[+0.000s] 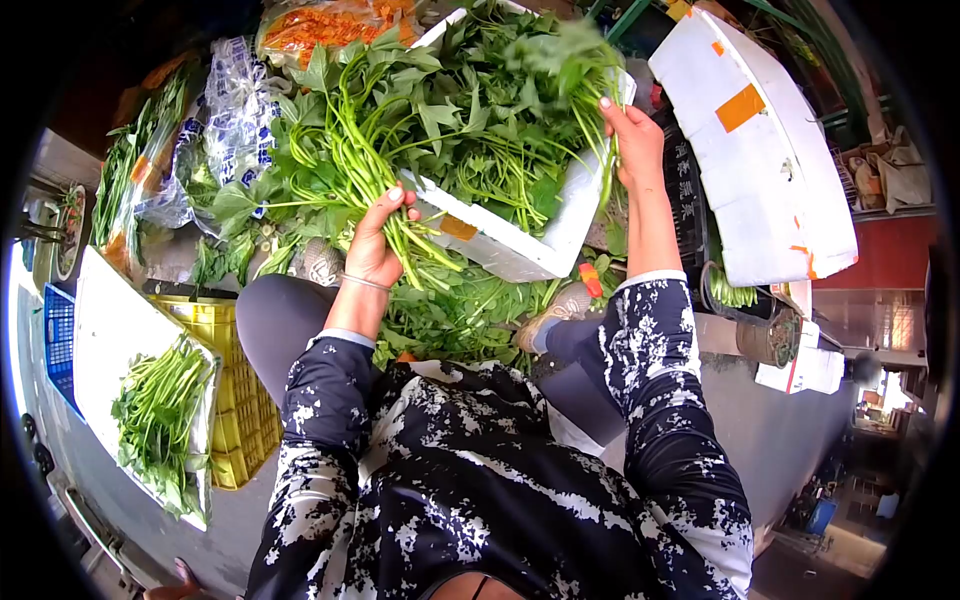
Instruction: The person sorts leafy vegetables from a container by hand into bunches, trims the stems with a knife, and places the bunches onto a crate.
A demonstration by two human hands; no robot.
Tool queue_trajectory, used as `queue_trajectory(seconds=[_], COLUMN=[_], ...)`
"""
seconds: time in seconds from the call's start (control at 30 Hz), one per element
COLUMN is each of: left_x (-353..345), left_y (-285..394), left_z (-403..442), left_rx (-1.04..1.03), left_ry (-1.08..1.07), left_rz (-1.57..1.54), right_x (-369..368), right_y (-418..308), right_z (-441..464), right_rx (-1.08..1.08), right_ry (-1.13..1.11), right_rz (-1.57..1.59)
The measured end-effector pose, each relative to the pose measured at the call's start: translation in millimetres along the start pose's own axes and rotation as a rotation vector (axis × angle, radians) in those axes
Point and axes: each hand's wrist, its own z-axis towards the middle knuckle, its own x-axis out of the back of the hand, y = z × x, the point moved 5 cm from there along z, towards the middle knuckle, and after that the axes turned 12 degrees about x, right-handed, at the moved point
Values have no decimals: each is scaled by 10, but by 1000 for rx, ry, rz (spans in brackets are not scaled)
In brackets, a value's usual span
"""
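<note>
My left hand [376, 242] is closed round a thick bunch of leafy greens [362, 165], long green stems with pointed leaves. The stem ends stick out below my fingers and the leaves fan out above. My right hand [638, 145] pinches a smaller sprig of greens [588, 95] over the right side of a white foam box [535, 258]. The sprig's leafy top is blurred. Loose greens [470, 110] fill the box between my hands. More greens [435, 325] lie on the ground between my feet, below the box.
At left, a bundle of greens [165, 410] lies on a white board [110, 310] over a yellow crate [245, 400]. Plastic-wrapped vegetables [240, 120] stand behind it. On the right, another white foam box [760, 150] leans by a black crate [685, 190].
</note>
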Motion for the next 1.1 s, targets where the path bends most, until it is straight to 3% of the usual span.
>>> queue_trajectory(seconds=[0.1, 0.23, 0.47, 0.5, 0.6, 0.7, 0.8, 0.83, 0.9, 0.97, 1.0, 1.1], left_x=[-33, -175, -156, -141, -111, -143, -133, -138, -157, -125, -105, -55], left_y=[-32, -174, -392, -391, -378, -370, -377, -385, -402, -425, -421, -418], left_z=[-3, -27, -7, -4, 6, -5, 10, 11, 7, 20, 13, 11], left_rx=[3, 91, 235, 237, 229, 211, 199, 206, 209, 217, 218, 177], left_ry=[11, -112, -130, -126, -146, -161, -163, -164, -173, -143, -103, -25], left_rz=[16, 39, 77, 79, 79, 28, 25, 25, 31, 39, 51, 81], right_x=[-323, -839, -1672, -1690, -1417, -1002, -807, -822, -995, -1199, -1298, -1454], right_y=[9, 124, 148, 82, -201, -354, -267, -230, -173, -182, -115, -120], right_z=[-216, -459, -1007, -987, -841, -771, -935, -1023, -1216, -1357, -1418, -1499], right_rx=[-206, -227, -294, -223, -92, 174, 273, 247, 392, 387, 220, 461], right_ry=[15, -103, -293, -327, -122, 65, 140, 86, -6, -191, -271, -243], right_rz=[256, 344, 231, 133, -49, -192, -312, -392, -389, -654, -460, -629])
